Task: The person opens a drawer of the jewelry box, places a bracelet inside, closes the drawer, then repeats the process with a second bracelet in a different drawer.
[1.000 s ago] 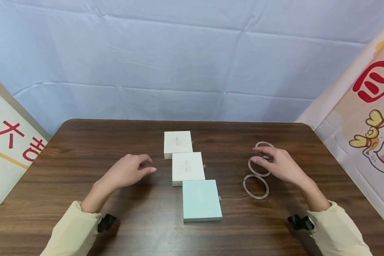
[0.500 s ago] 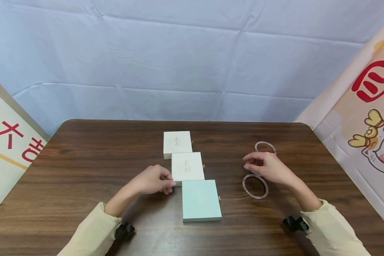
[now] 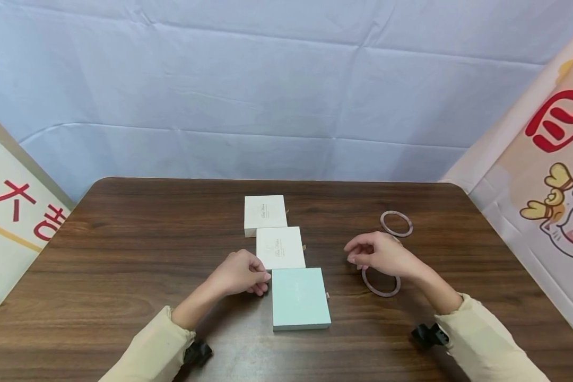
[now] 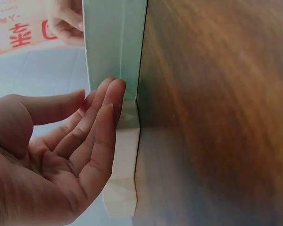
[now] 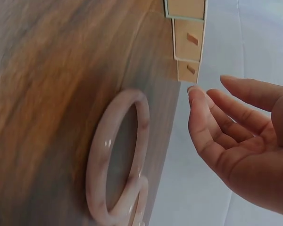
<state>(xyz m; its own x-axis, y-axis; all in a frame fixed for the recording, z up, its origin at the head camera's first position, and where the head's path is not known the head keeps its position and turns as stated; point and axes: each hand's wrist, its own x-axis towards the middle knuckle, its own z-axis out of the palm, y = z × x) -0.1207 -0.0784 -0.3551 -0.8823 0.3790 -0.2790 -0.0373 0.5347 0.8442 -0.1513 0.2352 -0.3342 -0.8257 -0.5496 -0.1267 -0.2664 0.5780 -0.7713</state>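
My left hand [image 3: 241, 273] is at the left side of a mint-green flat box [image 3: 301, 297], fingertips right at its edge. In the left wrist view its thumb and fingers are apart and hold nothing, near the box's side wall [image 4: 104, 47]. A white box [image 3: 280, 248] lies just beyond those fingers. My right hand [image 3: 382, 254] hovers over the bangles with loosely bent fingers and nothing in them. Under it lies a pinkish bangle [image 3: 382, 294], partly covered. Another bangle [image 3: 399, 235] lies farther back; a third is hidden by the hand.
A second white box [image 3: 265, 212] stands farthest back, so the three boxes form a staggered row. Small ribbon tabs [image 5: 192, 38] stick out of their right sides. All lie on a dark wooden table [image 3: 172, 212] with a pale blue cloth [image 3: 267, 106] hanging behind.
My left hand has moved right to the mint-green box's side, passing the middle white box's corner. My right hand has shifted left and toward me over the bangles. Boxes and visible bangles have stayed put.
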